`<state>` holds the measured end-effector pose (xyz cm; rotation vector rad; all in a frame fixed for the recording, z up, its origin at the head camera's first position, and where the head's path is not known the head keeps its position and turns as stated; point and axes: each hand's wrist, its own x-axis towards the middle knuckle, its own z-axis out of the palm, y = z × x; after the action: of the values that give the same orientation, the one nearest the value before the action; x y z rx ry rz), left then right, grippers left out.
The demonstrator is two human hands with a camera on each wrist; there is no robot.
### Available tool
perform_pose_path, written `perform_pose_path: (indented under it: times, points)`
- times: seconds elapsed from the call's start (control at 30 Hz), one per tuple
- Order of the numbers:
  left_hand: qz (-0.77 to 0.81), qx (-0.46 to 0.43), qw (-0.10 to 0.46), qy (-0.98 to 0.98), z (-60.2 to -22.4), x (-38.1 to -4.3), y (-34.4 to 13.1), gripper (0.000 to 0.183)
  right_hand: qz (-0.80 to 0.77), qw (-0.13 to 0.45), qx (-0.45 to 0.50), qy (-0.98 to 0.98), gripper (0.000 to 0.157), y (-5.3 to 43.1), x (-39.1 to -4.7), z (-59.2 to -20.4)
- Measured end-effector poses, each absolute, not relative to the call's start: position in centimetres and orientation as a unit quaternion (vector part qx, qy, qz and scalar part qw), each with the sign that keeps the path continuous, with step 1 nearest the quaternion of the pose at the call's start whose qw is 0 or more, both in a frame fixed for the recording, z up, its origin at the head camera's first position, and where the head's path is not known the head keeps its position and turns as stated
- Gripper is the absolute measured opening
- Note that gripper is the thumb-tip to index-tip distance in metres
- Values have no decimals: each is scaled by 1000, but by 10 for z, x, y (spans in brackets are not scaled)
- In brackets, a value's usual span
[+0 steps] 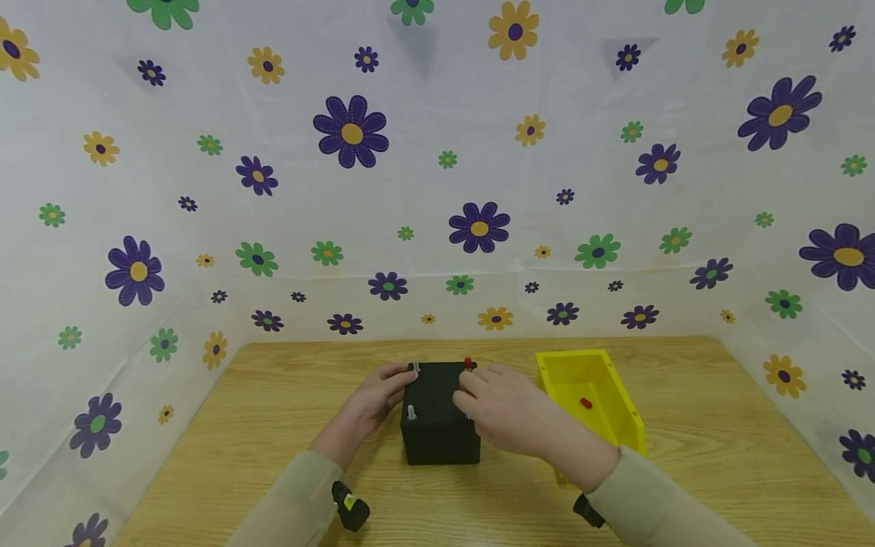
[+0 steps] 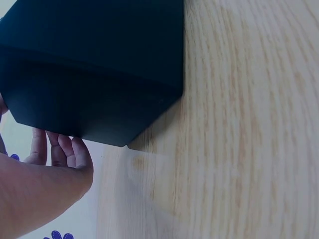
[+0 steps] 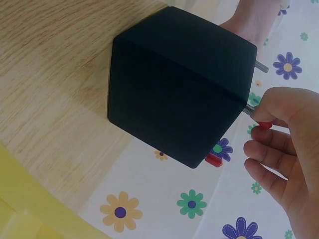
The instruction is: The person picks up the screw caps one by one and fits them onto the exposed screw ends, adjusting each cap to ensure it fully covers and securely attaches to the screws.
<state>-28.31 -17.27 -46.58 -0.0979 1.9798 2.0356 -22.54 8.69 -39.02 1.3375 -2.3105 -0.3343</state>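
Note:
A black box (image 1: 437, 433) stands on the table, with grey threaded bolts rising from the corners of its top. My left hand (image 1: 372, 395) rests against its left side, fingertips by the far-left bolt (image 1: 415, 366). The near-left bolt (image 1: 412, 412) is bare. With thumb and forefinger, my right hand (image 1: 509, 410) pinches a small red cap (image 3: 264, 124) at the end of the near-right bolt (image 3: 248, 110); the fingers partly hide the cap. Another red cap (image 1: 468, 362) sits at the box's far-right corner.
To the right of the box stands a yellow bin (image 1: 632, 414) with a loose red cap (image 1: 586, 403) inside. My right forearm passes over the bin's near part. Flower-print sheeting (image 1: 424, 190) encloses the back and sides of the wooden table (image 1: 287, 403).

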Motion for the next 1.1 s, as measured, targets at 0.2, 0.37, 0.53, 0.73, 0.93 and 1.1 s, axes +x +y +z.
perform_pose_path:
  times: [0.2, 0.37, 0.53, 0.73, 0.93, 1.1]
  points:
    - [708, -37, 150, 689, -466, -284, -172, 49, -124, 212, 483, -841, 27, 87, -225, -390]
    - [705, -39, 149, 692, -467, -284, -172, 47, -126, 187, 478, -849, 30, 86, -224, -392]
    - [705, -44, 148, 693, -466, -285, -171, 45, -133, 176, 474, -852, 30, 85, -224, -392]
    - [706, -45, 149, 691, -466, -284, -172, 46, -122, 186, 476, -851, 31, 86, -224, -393]
    - [710, -38, 148, 687, -465, -282, -172, 42, -96, 192, 477, -852, 30, 89, -225, -394]
    - [710, -38, 150, 687, -465, -282, -173, 46, -72, 218, 483, -845, 24, 93, -224, -396]
